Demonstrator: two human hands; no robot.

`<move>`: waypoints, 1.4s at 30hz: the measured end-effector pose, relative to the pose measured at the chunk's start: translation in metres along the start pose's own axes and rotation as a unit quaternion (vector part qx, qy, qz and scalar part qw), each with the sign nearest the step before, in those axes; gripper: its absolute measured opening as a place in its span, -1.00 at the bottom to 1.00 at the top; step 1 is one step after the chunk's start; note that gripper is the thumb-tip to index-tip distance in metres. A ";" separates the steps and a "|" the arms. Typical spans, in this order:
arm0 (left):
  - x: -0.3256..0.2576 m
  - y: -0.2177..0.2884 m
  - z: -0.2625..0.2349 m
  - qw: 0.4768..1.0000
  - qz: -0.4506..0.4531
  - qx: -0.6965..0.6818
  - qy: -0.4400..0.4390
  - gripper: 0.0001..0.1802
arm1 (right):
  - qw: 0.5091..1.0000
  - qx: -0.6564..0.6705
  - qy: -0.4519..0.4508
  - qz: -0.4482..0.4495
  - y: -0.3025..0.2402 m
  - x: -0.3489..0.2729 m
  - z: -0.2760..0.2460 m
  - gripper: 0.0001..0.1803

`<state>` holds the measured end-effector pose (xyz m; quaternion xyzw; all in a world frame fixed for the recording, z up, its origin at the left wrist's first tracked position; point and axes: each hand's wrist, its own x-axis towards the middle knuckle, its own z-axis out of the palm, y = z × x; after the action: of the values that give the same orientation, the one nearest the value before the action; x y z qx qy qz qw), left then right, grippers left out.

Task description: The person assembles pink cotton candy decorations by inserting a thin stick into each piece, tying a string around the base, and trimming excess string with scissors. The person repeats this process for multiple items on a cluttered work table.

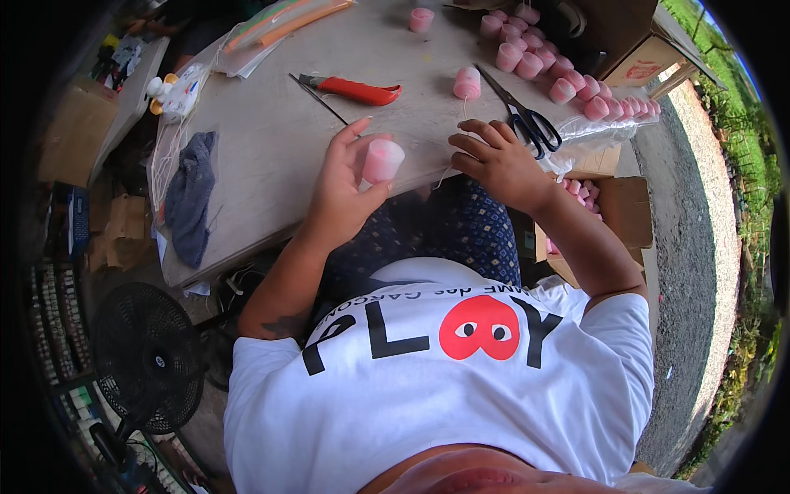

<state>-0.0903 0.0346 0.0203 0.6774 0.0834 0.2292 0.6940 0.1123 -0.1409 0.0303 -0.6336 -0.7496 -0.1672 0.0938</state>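
Observation:
My left hand [350, 177] is closed around a small pink-and-white tapered cylinder [383, 160], which looks like a votive candle, over the table's near edge. To the right, my right hand [499, 163] is bent at the fingers, with the thumb hidden beneath. A thin pale strand [445, 175] shows just below its fingertips; whether they pinch it is hidden. Beyond that hand, a similar candle [467, 83] lies with a white string trailing from it. Black-handled scissors [527, 119] lie beside it. A red utility knife [358, 90] and a thin dark rod [319, 100] lie beyond my left hand.
Many pink candles [527, 51] crowd the table's far right, some on clear plastic [597, 132]. One candle [421, 20] stands apart. A grey cloth [191, 200] lies at the left edge. An open carton [623, 210] of pink pieces sits lower right. A black fan [148, 358] stands lower left.

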 end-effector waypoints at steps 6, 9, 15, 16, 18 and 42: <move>0.011 -0.003 -0.008 0.997 0.035 0.068 0.001 -0.20 | 0.954 0.241 0.082 0.159 0.004 0.010 0.013 -0.82; 0.019 -0.004 -0.008 0.998 0.026 0.062 0.006 -0.19 | 0.907 0.317 0.162 0.225 0.009 0.022 0.013 -0.75; 0.025 -0.009 -0.011 0.997 0.025 0.067 -0.004 -0.26 | 0.887 0.331 0.230 0.226 0.006 0.047 0.005 -0.79; 0.025 -0.009 -0.011 0.998 0.017 0.060 -0.010 -0.28 | 0.901 0.291 0.227 0.228 0.008 0.049 0.004 -0.80; 0.025 -0.008 -0.009 0.997 0.003 0.072 -0.011 -0.29 | 0.909 0.259 0.227 0.233 0.010 0.050 0.008 -0.81; 0.015 0.022 -0.036 0.984 -0.060 0.042 -0.163 -0.45 | 0.946 0.277 0.114 0.126 -0.009 0.071 -0.002 -0.75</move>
<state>-0.0970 0.0729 0.0421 0.7282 0.0198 0.0701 0.6815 0.0901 -0.0777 0.0558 -0.6484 -0.6648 -0.0108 0.3708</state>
